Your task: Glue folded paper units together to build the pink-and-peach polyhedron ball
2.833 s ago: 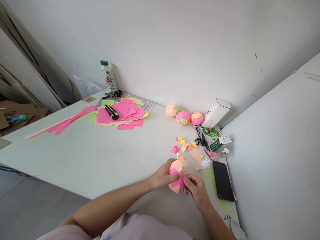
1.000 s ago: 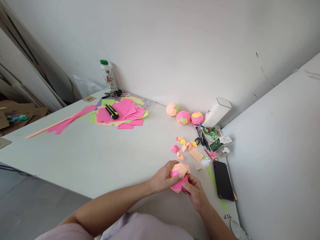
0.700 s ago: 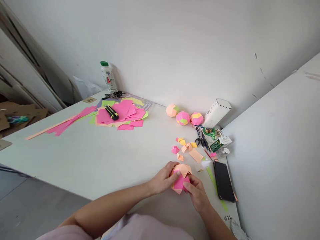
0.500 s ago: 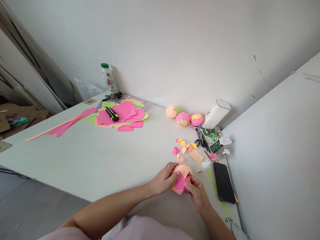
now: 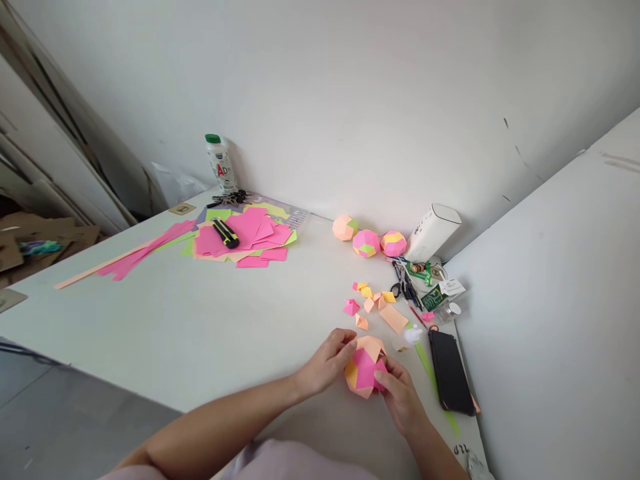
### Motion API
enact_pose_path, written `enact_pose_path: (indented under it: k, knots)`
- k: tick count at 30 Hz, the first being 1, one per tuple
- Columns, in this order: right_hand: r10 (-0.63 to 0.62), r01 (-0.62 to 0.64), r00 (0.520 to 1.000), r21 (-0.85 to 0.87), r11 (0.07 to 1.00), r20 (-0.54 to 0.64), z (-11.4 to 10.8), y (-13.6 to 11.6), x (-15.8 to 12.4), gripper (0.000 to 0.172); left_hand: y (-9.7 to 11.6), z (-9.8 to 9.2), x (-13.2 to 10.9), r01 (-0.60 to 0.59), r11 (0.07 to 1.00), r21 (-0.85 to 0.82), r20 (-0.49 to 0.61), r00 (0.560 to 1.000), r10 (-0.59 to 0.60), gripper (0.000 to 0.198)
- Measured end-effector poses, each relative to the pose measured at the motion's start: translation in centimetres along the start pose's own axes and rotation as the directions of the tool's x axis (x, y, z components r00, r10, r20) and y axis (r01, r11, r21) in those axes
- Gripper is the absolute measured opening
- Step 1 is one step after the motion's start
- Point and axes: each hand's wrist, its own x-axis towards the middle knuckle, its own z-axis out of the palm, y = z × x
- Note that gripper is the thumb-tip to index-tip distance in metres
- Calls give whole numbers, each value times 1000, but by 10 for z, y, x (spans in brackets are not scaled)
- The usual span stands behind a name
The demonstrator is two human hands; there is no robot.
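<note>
A folded paper ball (image 5: 367, 363) in pink, peach and yellow is between my hands, low over the table's near side. My right hand (image 5: 400, 393) grips its right side, the thumb pressed on a pink face. At its upper left edge, my left hand (image 5: 330, 360) has thumb and fingers closed on the ball; some fingertips are hidden behind it. A gap shows on the ball's upper right. Just beyond lie small folded paper pieces in peach (image 5: 361, 323), pink (image 5: 351, 307) and yellow (image 5: 389, 297), with a flat peach strip (image 5: 393, 319).
Three paper balls (image 5: 366, 243) line the wall beside a white box (image 5: 434, 232). Scissors (image 5: 399, 283), pens, a jar (image 5: 447, 311) and a black phone (image 5: 451, 372) crowd the right edge. Further left are pink sheets (image 5: 250, 230), a box cutter (image 5: 226, 233), and a bottle (image 5: 221, 165).
My left thumb has drawn back from the pink face to the ball's upper left edge, uncovering more pink and yellow. The right hand keeps its grip. The whole view has shifted slightly.
</note>
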Motion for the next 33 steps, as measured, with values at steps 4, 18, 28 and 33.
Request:
enact_pose_path:
  k: [4,18,28,33]
  knots:
    - [22,-22,1000,10,1000,-16,0,-1,1,21,-2,-1,2,68,995,-69,22,998,-67,48]
    - [55,-56,998,38,998,10,3,-6,-1,23,7,-1,-4,119,978,-174,99,990,-103,33]
    - [78,-80,997,61,995,26,5,-6,-3,19,14,0,-5,126,980,-153,119,987,-108,30]
    - [82,-86,996,105,991,37,6,-8,-4,16,10,0,-3,117,982,-146,111,989,-101,31]
